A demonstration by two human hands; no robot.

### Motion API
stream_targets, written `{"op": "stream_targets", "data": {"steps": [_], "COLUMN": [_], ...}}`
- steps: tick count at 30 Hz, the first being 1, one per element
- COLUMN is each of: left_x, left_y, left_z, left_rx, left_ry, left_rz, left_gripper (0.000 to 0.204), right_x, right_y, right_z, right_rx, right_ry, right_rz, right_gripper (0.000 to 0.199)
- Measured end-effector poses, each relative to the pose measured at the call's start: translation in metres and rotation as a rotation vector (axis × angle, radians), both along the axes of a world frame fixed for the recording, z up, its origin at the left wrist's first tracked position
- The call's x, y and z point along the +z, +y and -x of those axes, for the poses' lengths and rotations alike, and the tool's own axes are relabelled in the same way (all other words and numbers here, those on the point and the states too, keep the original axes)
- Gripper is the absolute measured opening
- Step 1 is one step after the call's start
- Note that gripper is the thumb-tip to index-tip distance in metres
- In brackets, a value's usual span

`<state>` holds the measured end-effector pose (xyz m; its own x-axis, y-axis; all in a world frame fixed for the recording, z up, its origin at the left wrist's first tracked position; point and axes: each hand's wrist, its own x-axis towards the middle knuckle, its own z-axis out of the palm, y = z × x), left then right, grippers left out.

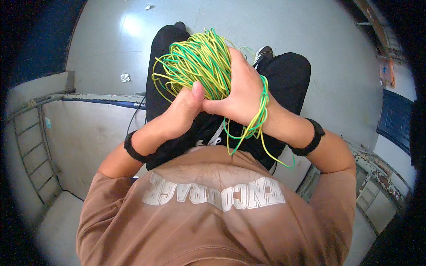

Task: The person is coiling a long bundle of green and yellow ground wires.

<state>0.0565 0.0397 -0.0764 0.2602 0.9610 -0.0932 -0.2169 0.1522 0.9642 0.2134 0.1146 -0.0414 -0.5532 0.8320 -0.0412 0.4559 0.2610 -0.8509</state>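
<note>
A thick bundle of thin yellow-and-green wire [195, 64] is held up above my lap between both hands. My left hand [184, 108] grips it from below at the near side, thumb pressed up against the strands; its other fingers are hidden under the bundle. My right hand [244, 91] wraps around the right end, with its fingers mostly out of sight behind the wire. Several loops of the same wire [262, 111] hang around the right wrist, and loose ends dangle below it. A few stray loops stick out at the bundle's left side.
Below are my legs in black trousers [288, 75] and a shoe [264, 54]. A metal frame with rungs [33, 150] stands at the left, beside a pale panel [88, 133]. Crumpled white scraps [125, 77] lie on the grey floor [337, 57]. A worn metal frame [372, 168] is at the right.
</note>
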Motion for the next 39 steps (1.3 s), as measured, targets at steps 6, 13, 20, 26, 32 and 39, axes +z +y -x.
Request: {"op": "stream_targets", "data": {"steps": [6,13,20,26,32,39], "left_x": [0.035,0.087,0.052,0.061,0.067,0.047], "left_y": [0.014,0.033,0.062,0.066,0.067,0.054], "left_z": [-0.002,-0.006,-0.018,-0.020,-0.020,0.023], "left_rx": [-0.204,-0.148,-0.523,-0.445,-0.456,-0.604], "left_ry": [0.581,0.972,0.697,0.670,0.720,0.689], "left_rz": [-0.191,-0.746,-1.114,-1.316,-1.391,-1.077], "left_gripper": [0.062,0.031,0.036,0.024,0.022,0.018], "right_x": [-0.011,-0.050,-0.063,-0.055,-0.047,-0.006], "right_y": [0.008,0.006,-0.018,-0.025,-0.023,-0.008], "right_z": [-0.006,-0.030,-0.046,-0.033,-0.052,-0.055], "right_rx": [-0.026,0.127,0.451,0.439,0.675,0.443], "right_ry": [-0.013,0.057,0.154,0.271,0.102,-0.157], "right_rz": [0.044,-0.203,-0.440,-0.499,-0.353,0.163], "right_gripper": [0.068,0.047,0.046,0.032,0.041,0.042]}}
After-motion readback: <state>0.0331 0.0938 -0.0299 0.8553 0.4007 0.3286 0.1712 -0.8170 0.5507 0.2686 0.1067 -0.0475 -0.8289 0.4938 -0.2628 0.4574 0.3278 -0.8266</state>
